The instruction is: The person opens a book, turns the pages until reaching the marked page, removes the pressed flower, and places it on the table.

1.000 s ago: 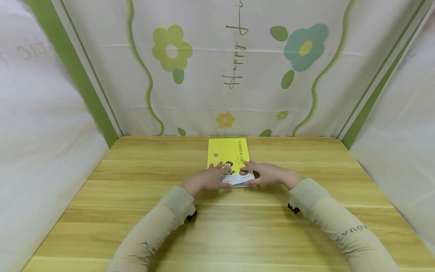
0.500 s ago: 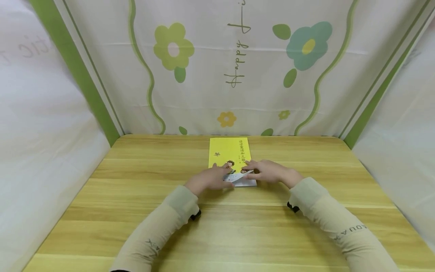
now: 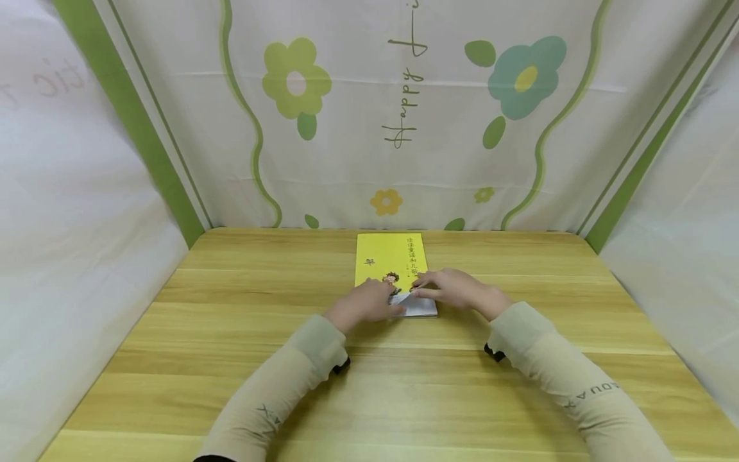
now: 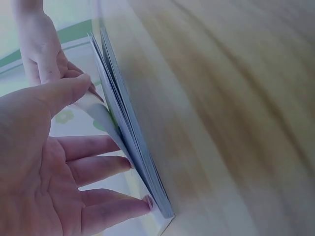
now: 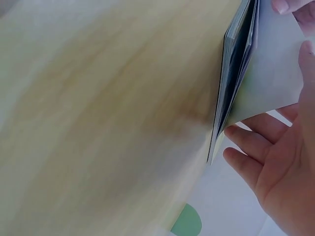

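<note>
A thin yellow book (image 3: 383, 253) with a cartoon child on its cover lies at the far middle of the table. Its near right corner is lifted, baring a pale page (image 3: 420, 307) below. My right hand (image 3: 456, 289) pinches that turned-up cover (image 5: 275, 64), thumb on the inner side and fingers behind. Over the book's near left part is my left hand (image 3: 368, 301). In the left wrist view its fingers (image 4: 103, 169) are fairly straight and touch the outer cover, while the thumb reaches toward the raised corner. Whether that thumb presses the cover is unclear.
The book rests on a wooden table (image 3: 404, 398), close to its far edge. A white cloth backdrop (image 3: 346, 160) with printed flowers hangs behind, and pale cloth walls (image 3: 81, 192) flank both sides.
The cover's near right corner has been raised and folded further leftward, showing more of the page beneath. My left hand has shifted slightly right; the right hand has moved little.
</note>
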Motion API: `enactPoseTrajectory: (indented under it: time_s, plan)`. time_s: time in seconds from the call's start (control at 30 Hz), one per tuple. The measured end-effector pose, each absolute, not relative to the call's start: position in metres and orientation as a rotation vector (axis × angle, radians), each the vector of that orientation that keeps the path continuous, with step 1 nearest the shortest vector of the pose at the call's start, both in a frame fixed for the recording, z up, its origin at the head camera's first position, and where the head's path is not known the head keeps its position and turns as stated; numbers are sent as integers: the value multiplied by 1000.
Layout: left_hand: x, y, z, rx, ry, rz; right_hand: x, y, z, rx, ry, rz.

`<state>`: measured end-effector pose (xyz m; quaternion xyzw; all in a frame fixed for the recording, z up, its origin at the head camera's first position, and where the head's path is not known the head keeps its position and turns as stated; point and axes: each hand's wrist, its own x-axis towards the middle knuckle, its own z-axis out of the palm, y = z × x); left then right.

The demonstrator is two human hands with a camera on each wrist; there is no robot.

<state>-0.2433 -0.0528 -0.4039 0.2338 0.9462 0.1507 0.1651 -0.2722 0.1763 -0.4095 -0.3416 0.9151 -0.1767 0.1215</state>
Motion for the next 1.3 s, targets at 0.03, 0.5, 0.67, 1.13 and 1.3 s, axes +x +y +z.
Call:
enactPoseTrajectory:
  time_s: [0.03,0.5,0.67,1.13,1.3]
  plan:
    - [-243,-53,-404,660,2695,441,-272,176,-410,-993,2676,-521]
    - [-246,-48,-407,558,2744,542,-272,187,-408,-854,2670,-690]
    - [-247,-48,-407,547,2754,613,-272,193,-408,-764,2727,-695]
    - [-252,-51,-403,389,2739,833,-269,179,-408,-978,2650,-456]
    - [-255,-54,-401,334,2715,864,-267,172,-408,-1002,2630,-394]
